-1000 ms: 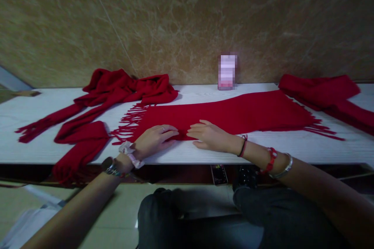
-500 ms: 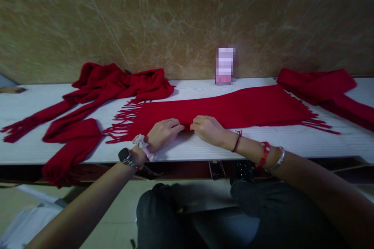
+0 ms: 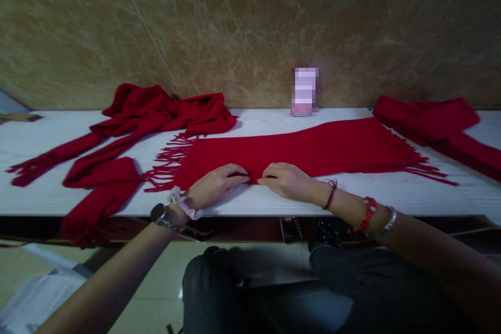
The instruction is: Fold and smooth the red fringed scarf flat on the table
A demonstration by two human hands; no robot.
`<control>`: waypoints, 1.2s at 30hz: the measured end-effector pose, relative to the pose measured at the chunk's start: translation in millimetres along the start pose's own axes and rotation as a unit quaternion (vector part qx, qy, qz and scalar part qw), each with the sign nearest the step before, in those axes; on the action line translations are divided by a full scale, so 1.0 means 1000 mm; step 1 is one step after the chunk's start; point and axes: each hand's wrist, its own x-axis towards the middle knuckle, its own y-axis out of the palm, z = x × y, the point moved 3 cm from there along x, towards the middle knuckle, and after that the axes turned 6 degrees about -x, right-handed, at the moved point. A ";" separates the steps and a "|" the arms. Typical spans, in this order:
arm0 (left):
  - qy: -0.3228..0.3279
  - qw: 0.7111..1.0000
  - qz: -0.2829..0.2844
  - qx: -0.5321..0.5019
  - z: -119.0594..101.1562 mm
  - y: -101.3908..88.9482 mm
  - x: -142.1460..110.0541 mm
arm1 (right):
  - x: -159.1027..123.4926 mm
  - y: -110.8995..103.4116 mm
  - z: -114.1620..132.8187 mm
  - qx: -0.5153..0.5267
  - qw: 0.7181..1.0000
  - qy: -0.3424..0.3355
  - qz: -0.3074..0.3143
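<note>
A red fringed scarf (image 3: 313, 148) lies spread lengthwise across the white tabletop, its tassels showing at both ends. At its near edge, left of the middle, my left hand (image 3: 215, 186) is closed, thumb and fingers pinching the cloth. Close beside it, with a small gap between, my right hand (image 3: 287, 182) pinches the same edge with curled fingers. The fingertips of both hands are partly hidden against the fabric.
A crumpled red scarf (image 3: 136, 117) lies at the left, one end hanging over the front edge. Another folded red one (image 3: 430, 120) lies at the right. A small upright object (image 3: 304, 91), pixelated, leans on the marble wall. A dark phone (image 3: 290, 229) rests below the tabletop.
My fingers, flatter on the scarf a second ago, have closed on its near edge. Both hands rose slightly with the edge, then came down a little.
</note>
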 end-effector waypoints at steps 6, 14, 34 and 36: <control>-0.069 0.993 0.098 0.004 0.003 0.000 -0.013 | 0.000 -0.009 -0.005 0.094 0.995 0.037 0.011; -0.125 0.983 0.123 0.048 0.005 0.003 -0.017 | 0.033 -0.006 -0.018 0.157 0.981 -0.030 0.113; -0.136 0.980 0.132 0.060 0.005 0.005 -0.020 | 0.067 0.044 -0.078 0.086 0.964 0.143 0.208; -0.134 0.980 0.131 0.060 0.005 0.004 -0.019 | 0.068 0.045 -0.090 0.064 0.959 0.183 0.207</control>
